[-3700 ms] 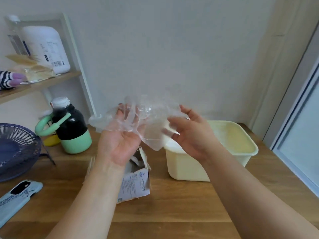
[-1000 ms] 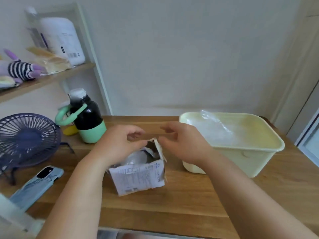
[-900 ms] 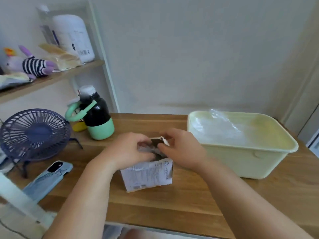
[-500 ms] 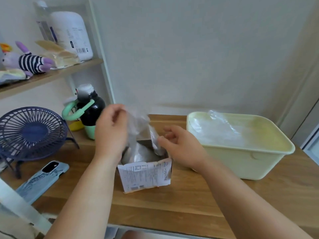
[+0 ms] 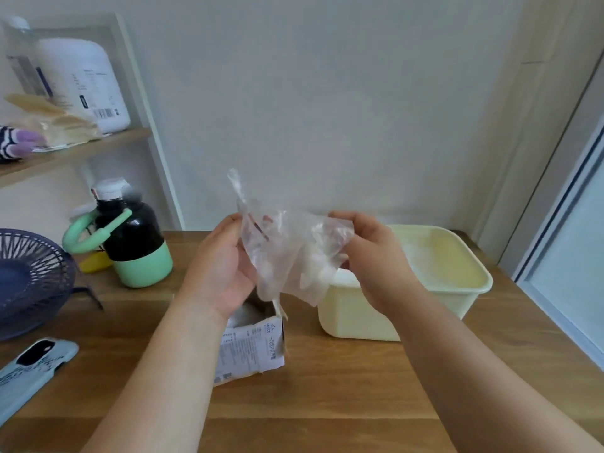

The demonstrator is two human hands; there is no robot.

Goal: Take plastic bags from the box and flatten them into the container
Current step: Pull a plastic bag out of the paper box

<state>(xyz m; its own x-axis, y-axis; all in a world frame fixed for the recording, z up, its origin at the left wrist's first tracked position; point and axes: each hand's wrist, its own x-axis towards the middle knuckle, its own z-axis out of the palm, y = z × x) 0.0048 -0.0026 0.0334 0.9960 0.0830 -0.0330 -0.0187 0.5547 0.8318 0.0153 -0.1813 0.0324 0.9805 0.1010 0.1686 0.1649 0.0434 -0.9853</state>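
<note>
Plastic bag [image 5: 287, 253] crumpled, in the air above the box [image 5: 251, 348]. Left hand [image 5: 225, 266] pinches its 9 o'clock edge and right hand [image 5: 376, 256] its 3 o'clock edge, probably to stretch it flat. Container [image 5: 356, 318] stands open at 3 o'clock of the box, so the carry looks short.

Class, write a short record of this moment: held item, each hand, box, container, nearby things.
Held item: clear plastic bag, crumpled, above the box
Left hand: grips the bag's left side
Right hand: pinches its right edge
Box: open, on the wooden table
Container: pale yellow, right of the box
Nearby: bottle, fan, phone, all at left
</note>
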